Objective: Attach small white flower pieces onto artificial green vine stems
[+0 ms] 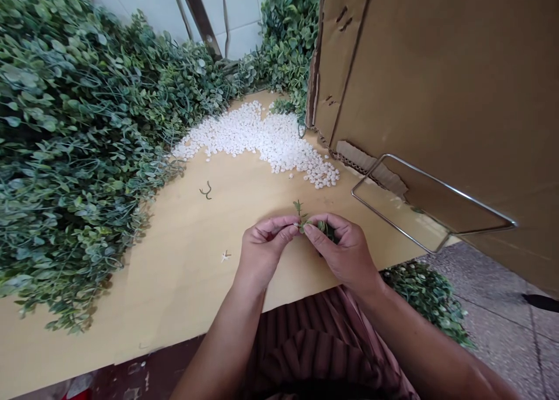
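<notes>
Both hands meet over the table near its front edge. My left hand (267, 243) is closed in a pinch at the side of a small green artificial leaf sprig (298, 206). Whether a tiny white piece also sits between its fingertips I cannot tell. My right hand (343, 241) pinches the same sprig from the other side, and more dark green leaves show under its curled fingers. Beyond the hands lies a spread-out heap of small white plastic pieces (266, 133). Part of the sprig is hidden by the fingers.
A big pile of artificial greenery (87, 126) covers the table's left side. At right stands a large cardboard box (437, 68), with a bent metal wire frame (449, 187) before it. Stem scraps (206, 190) and a small white scrap (226, 255) lie on the table (183, 283).
</notes>
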`<state>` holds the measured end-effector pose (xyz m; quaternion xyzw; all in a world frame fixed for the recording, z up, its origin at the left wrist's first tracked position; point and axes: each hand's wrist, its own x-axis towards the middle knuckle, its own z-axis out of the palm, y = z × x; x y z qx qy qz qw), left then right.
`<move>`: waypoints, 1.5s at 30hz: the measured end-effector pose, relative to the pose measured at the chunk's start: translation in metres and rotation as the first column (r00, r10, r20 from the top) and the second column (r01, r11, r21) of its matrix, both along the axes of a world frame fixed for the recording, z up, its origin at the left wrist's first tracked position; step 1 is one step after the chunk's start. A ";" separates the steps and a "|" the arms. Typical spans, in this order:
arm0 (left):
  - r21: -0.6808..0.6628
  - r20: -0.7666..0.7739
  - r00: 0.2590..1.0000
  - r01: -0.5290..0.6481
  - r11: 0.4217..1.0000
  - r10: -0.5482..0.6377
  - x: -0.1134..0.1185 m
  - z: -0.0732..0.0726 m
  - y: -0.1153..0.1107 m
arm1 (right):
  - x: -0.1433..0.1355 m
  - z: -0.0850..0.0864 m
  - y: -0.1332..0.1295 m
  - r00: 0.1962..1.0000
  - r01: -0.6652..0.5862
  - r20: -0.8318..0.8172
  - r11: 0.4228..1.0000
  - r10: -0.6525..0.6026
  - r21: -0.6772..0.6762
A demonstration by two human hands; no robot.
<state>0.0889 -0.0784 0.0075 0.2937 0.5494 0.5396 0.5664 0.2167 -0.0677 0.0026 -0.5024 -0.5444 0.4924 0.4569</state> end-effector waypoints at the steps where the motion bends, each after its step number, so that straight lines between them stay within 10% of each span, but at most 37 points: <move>1: 0.003 -0.001 1.000 0.000 1.000 0.000 0.000 0.000 0.000 | 0.000 0.000 0.000 1.000 0.004 0.007 1.000 -0.005 0.004; 45: 0.145 -0.128 0.988 0.106 0.984 -0.087 0.001 -0.002 0.001 | -0.005 -0.002 -0.003 0.986 0.088 0.138 0.993 -0.098 0.074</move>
